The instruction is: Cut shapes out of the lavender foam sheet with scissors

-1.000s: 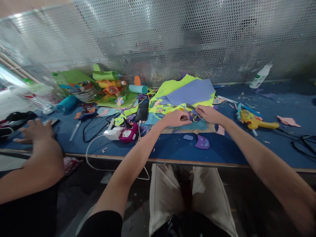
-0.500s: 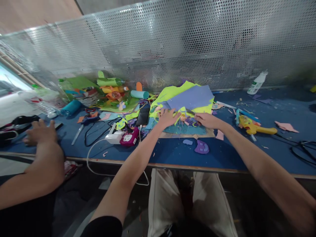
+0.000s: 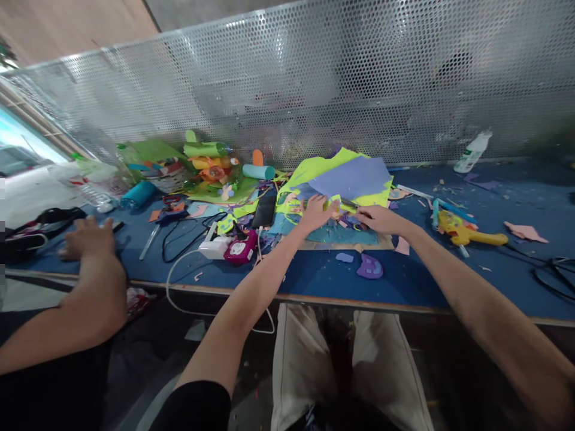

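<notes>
Slim tool (image 3: 349, 205) pinched in right hand (image 3: 375, 219) — juts leftward toward left hand (image 3: 316, 214) (left grip: cannot tell).

Free room behind yellow glue gun (image 3: 476, 237)

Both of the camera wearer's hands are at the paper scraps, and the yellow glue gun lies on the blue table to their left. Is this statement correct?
Only the side is wrong. In the head view, the left hand and right hand are at the paper scraps, but the yellow glue gun lies on the blue table to their right.
</notes>
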The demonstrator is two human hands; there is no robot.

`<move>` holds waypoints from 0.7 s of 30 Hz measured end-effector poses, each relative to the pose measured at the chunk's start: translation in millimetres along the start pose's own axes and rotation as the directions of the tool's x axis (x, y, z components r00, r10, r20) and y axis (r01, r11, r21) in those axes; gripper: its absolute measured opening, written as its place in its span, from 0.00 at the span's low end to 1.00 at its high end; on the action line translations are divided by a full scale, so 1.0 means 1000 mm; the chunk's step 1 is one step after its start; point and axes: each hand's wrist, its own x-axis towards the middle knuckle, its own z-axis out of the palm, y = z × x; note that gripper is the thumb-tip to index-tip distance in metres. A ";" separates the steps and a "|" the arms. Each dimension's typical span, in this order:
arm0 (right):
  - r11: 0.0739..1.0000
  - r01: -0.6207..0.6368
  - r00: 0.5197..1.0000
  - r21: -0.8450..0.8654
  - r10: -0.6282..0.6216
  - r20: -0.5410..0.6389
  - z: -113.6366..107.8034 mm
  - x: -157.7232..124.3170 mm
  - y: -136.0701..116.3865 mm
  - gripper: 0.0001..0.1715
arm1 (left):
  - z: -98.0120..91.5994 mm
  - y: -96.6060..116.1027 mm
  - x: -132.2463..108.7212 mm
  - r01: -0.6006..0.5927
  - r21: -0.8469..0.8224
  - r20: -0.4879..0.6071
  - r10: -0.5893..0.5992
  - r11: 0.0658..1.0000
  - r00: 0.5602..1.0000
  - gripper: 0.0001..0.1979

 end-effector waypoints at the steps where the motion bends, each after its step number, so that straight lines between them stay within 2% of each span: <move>1: 1.000 0.003 1.000 0.007 -0.003 -0.001 -0.001 0.000 0.001 0.22 | 0.000 0.002 0.001 -0.006 -0.049 -0.037 0.005 0.999 0.999 0.14; 5: 1.000 0.007 1.000 0.029 -0.007 -0.008 -0.002 -0.001 0.005 0.22 | -0.012 0.013 0.007 -0.003 -0.369 -0.213 -0.081 0.929 0.974 0.08; 7: 1.000 0.003 1.000 0.027 -0.003 -0.008 -0.002 -0.002 0.007 0.23 | -0.021 0.020 0.008 -0.063 -0.501 -0.312 -0.112 0.863 0.944 0.08; 10: 0.999 0.014 1.000 0.029 -0.013 -0.015 -0.001 -0.001 0.008 0.22 | -0.032 0.029 0.008 -0.212 -0.578 -0.467 -0.106 0.788 0.878 0.10; 12: 0.999 0.031 0.999 0.037 -0.030 -0.023 -0.001 -0.001 0.008 0.20 | -0.034 0.033 0.007 -0.262 -0.611 -0.526 -0.135 0.747 0.840 0.09; 15: 0.998 0.040 0.999 0.041 -0.039 -0.033 -0.001 0.000 0.008 0.21 | -0.027 0.031 0.008 -0.210 -0.675 -0.500 -0.229 0.707 0.835 0.07; 17: 0.999 0.039 0.999 0.037 -0.037 -0.039 -0.001 0.000 0.009 0.22 | -0.020 0.027 0.010 -0.148 -0.730 -0.454 -0.312 0.667 0.835 0.10; 19: 0.999 0.036 0.999 0.036 -0.034 -0.043 -0.001 0.000 0.009 0.22 | -0.014 0.024 0.012 -0.044 -0.817 -0.326 -0.398 0.575 0.858 0.14; 21: 0.999 0.029 0.999 0.036 -0.028 -0.043 -0.001 0.000 0.009 0.22 | -0.010 0.023 0.012 0.103 -0.877 -0.136 -0.449 0.469 0.883 0.13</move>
